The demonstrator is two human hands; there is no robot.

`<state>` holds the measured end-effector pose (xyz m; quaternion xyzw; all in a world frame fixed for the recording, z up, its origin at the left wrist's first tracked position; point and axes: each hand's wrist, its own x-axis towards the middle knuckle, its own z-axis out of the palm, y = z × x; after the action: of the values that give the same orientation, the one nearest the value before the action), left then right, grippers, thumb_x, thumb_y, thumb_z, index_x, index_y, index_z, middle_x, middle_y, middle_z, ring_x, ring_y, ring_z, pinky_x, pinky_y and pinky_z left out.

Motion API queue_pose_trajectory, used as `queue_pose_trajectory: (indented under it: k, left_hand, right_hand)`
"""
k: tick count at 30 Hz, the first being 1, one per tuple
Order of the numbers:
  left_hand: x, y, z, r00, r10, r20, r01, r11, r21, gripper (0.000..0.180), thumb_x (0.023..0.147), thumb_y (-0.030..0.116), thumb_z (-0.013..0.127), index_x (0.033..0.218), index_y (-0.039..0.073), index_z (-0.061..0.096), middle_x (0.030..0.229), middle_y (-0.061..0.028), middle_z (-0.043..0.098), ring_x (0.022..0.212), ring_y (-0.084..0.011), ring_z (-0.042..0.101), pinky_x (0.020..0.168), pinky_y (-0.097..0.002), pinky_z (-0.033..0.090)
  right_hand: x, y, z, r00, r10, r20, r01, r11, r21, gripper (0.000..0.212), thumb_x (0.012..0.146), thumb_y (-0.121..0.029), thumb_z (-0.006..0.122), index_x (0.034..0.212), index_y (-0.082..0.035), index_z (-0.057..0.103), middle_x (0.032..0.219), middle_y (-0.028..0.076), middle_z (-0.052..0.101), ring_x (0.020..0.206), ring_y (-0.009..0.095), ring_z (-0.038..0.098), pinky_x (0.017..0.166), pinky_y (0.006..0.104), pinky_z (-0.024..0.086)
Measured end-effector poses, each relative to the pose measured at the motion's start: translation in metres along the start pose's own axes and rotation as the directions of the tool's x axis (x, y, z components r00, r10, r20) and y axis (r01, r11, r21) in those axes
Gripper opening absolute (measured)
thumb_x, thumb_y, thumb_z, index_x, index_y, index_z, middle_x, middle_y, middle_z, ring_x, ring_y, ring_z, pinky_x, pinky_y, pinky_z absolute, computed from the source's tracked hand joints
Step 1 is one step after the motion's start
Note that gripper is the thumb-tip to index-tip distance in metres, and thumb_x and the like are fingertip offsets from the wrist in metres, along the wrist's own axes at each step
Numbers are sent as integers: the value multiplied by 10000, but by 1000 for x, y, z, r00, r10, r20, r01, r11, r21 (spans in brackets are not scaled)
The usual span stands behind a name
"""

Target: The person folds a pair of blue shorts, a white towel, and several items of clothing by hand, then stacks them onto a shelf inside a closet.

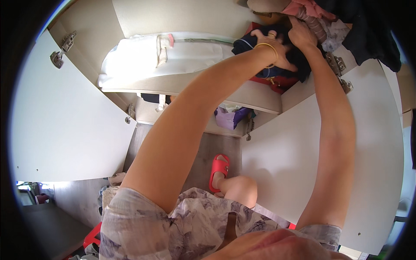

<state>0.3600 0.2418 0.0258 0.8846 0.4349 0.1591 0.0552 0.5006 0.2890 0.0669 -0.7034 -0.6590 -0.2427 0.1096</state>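
Observation:
Dark navy clothing (245, 44) is bunched in a red bag (279, 82) at the right end of the cabinet shelf. My left hand (275, 50) lies on top of that clothing with its fingers spread, and a yellow bangle circles the wrist. Close beside it, my right hand (302, 35) is curled at the far right side of the pile. Its fingertips are turned away, so what they grip is hidden. Pink cloth (314, 9) and other garments hang just above and beyond the right hand.
White folded fabric (130, 56) covers the shelf's left part, with a small pink-edged item (164, 50) on it. Cabinet doors stand open at left (65, 117) and right (281, 164). A purple bag (229, 118) sits on the lower level. Dark garments (372, 34) hang at upper right.

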Motion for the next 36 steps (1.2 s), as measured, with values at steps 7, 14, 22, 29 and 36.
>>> queue_pose_trajectory:
  k: [7,14,22,29,36]
  left_hand:
    - [24,-6,19,951,299,-78,-304,951,-56,693,679,643,545,1185,172,587,1323,-114,469,1272,-246,366,1064,-516,80]
    - [-33,-21,27,910,271,-314,-272,961,40,521,826,499,469,1208,155,551,1310,-92,475,1274,-289,345,981,-601,166]
    - [-88,-37,46,860,-236,-452,-205,651,-730,851,791,511,558,1389,5,226,1246,-526,132,1211,-602,206,1061,-395,229]
    - [-29,-17,13,884,-304,-355,-133,563,-815,677,747,340,621,1289,-17,428,1232,-447,318,1254,-471,272,1077,-356,200]
    - [-16,-37,50,919,-366,-145,-224,-185,-957,653,687,-120,559,1300,90,474,1127,-101,529,885,-131,543,717,-236,464]
  right_hand:
    - [-13,-10,17,971,-241,9,213,876,433,446,766,-149,480,1206,-80,503,1087,172,588,1081,311,517,869,382,426]
    - [-13,6,63,975,-195,109,160,949,272,491,847,-365,370,1260,-113,451,1299,114,467,1169,290,455,974,395,350]
    - [-1,6,68,996,-15,83,9,997,73,567,891,-487,284,1330,-139,374,1389,108,360,1282,269,333,1041,392,295]
    - [14,61,77,973,116,199,-77,979,-190,504,880,-406,393,1314,-151,405,1344,106,428,1205,296,446,980,421,375]
    - [22,23,84,965,144,-219,-129,988,83,440,820,-378,514,1102,-43,562,1122,166,589,1005,302,589,804,395,479]
